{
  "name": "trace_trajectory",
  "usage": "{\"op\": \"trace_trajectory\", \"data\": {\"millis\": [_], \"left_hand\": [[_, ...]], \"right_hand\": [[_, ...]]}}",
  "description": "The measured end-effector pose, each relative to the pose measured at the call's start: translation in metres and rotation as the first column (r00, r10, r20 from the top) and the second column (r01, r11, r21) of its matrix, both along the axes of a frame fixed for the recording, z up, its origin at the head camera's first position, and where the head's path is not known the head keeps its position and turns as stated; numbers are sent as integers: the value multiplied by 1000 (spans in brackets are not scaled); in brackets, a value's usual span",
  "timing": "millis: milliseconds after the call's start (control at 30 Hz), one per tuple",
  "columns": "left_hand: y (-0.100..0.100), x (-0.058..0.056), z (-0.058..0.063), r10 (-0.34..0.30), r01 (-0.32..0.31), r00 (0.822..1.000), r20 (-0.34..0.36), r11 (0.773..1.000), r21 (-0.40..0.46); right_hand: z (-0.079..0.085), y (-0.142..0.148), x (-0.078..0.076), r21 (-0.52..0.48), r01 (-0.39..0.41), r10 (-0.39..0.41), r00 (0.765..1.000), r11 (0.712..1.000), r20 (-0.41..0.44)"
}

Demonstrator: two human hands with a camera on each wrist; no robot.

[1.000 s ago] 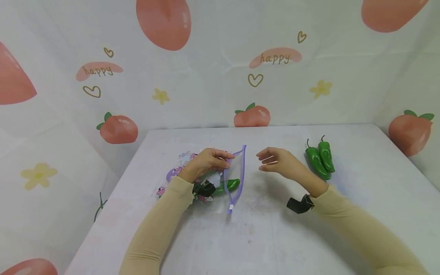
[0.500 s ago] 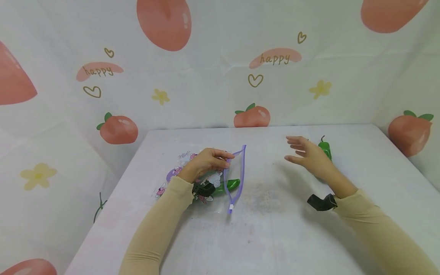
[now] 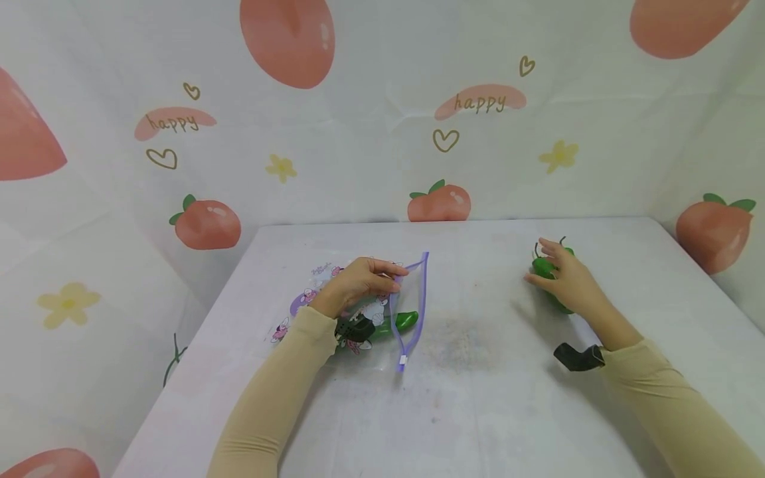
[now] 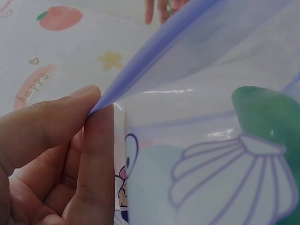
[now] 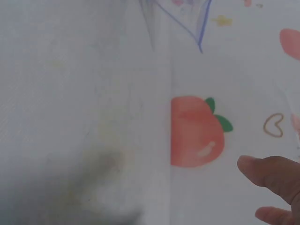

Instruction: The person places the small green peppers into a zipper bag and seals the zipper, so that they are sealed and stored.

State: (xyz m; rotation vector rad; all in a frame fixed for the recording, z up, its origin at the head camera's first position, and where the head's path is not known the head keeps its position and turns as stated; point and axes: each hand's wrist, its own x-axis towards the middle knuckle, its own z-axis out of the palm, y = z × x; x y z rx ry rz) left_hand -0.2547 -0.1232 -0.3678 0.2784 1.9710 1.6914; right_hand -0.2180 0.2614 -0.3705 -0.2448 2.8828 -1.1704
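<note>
A clear zip bag [image 3: 424,292] with a purple zip edge and cartoon prints lies on the left half of the table, its mouth parted. My left hand [image 3: 357,287] pinches one purple lip between thumb and finger; the left wrist view shows that lip [image 4: 150,55] close up. Inside the bag is a green pepper [image 3: 406,321], partly hidden by my wrist. At the right, my right hand [image 3: 570,285] is over two green peppers, thumb and fingers apart. The nearer pepper [image 3: 542,267] shows between them; the other pepper [image 3: 569,251] is mostly covered. Contact cannot be told.
The white table [image 3: 466,411] runs up to a printed backdrop [image 3: 358,159] at the back and sides. A white slider [image 3: 403,360] sits at the bag's near corner. Black wrist cameras are strapped to both arms, the right camera [image 3: 577,357] just above the table.
My right hand has moved right, away from the bag mouth, to the two peppers, and its fingers have spread. The left hand and the bag have stayed in place.
</note>
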Motion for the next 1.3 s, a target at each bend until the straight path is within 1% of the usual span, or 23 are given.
{"op": "trace_trajectory", "data": {"millis": [133, 300, 500, 667, 833, 967, 1067, 1167, 1300], "left_hand": [[0, 0, 0, -4, 4, 1000, 0, 1000, 2], [0, 0, 0, -3, 3, 1000, -3, 1000, -11], [-1, 0, 0, -12, 12, 1000, -14, 1000, -7], [-2, 0, 0, -17, 18, 1000, -15, 1000, 6], [-1, 0, 0, -18, 18, 1000, -12, 1000, 3], [-1, 1, 0, -18, 18, 1000, -11, 1000, 0], [-1, 1, -1, -31, 31, 999, -13, 1000, 4], [-1, 1, -2, -41, 41, 999, -15, 999, 10], [-1, 1, -2, -38, 39, 999, -20, 999, 15]], "right_hand": [[-6, 9, 0, 29, 24, -25, 999, 999, 38], [-11, 16, -2, 41, 46, -49, 995, 998, 88], [-13, 19, -5, 52, 47, -53, 989, 998, 140], [-14, 19, -5, 75, 45, -57, 986, 996, 160], [-15, 19, -5, 74, 33, -46, 982, 997, 181], [-16, 19, -5, 91, 23, -40, 983, 996, 181], [-18, 17, -6, 116, 13, -32, 987, 993, 160], [-21, 17, -5, 133, -8, -11, 990, 991, 143], [-24, 17, -4, 136, -43, 25, 991, 990, 131]]}}
